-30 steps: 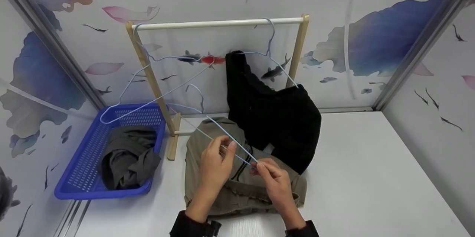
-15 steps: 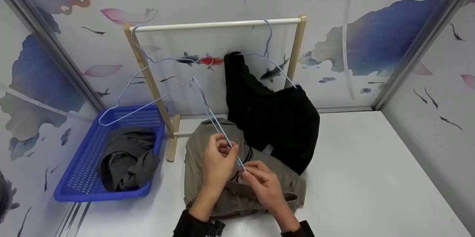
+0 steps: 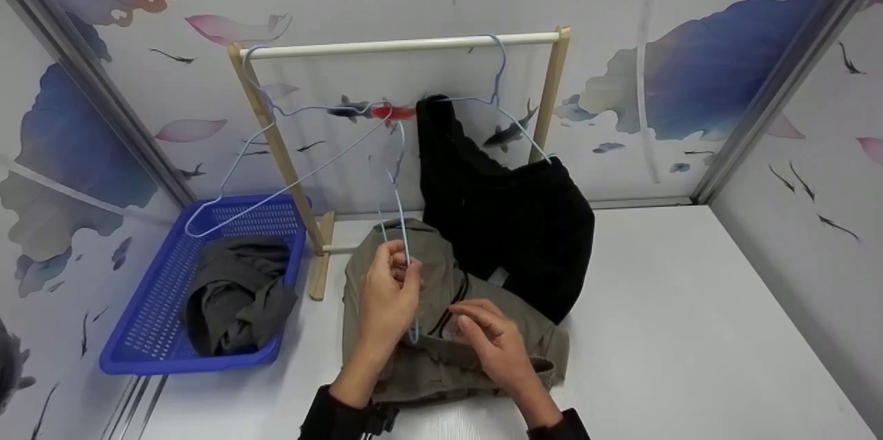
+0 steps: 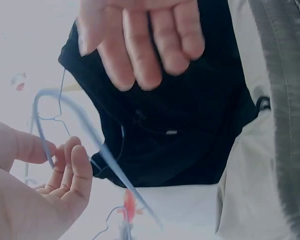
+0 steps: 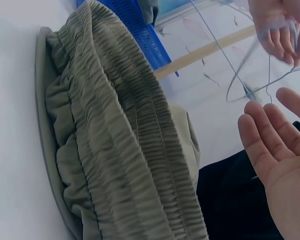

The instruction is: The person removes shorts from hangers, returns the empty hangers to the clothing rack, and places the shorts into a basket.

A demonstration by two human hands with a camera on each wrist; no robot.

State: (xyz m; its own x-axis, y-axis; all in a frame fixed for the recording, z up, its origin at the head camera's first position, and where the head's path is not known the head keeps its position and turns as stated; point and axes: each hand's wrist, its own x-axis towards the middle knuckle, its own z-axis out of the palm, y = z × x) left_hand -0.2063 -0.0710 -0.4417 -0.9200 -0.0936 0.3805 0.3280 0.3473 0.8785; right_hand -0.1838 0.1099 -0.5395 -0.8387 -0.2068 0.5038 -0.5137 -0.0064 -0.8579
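My left hand (image 3: 388, 295) pinches a light blue wire clothes hanger (image 3: 401, 209) between thumb and fingers, and the hanger stands nearly upright, seen almost edge-on. To its right, my right hand (image 3: 498, 343) hovers with nothing in it, fingers loosely bent and apart from the hanger. Beneath both hands lie olive-khaki pants (image 3: 386, 385) on the table. In the right wrist view their gathered elastic waistband (image 5: 125, 115) faces the camera. The left wrist view has the hanger (image 4: 107, 155) blurred in the left hand (image 4: 35, 185), with the right hand's fingers (image 4: 145, 60) above it.
A rack with a white rail (image 3: 400, 46) stands behind. A bare blue hanger (image 3: 276, 109) hangs at its left end. Black pants (image 3: 510, 219) hang from another hanger at the right. A blue basket (image 3: 117, 355) with a dark grey garment (image 3: 238, 295) sits at the left.
The hanger has turned from a slant to nearly upright and shifted left with my left hand. My right hand has let go of its lower end.
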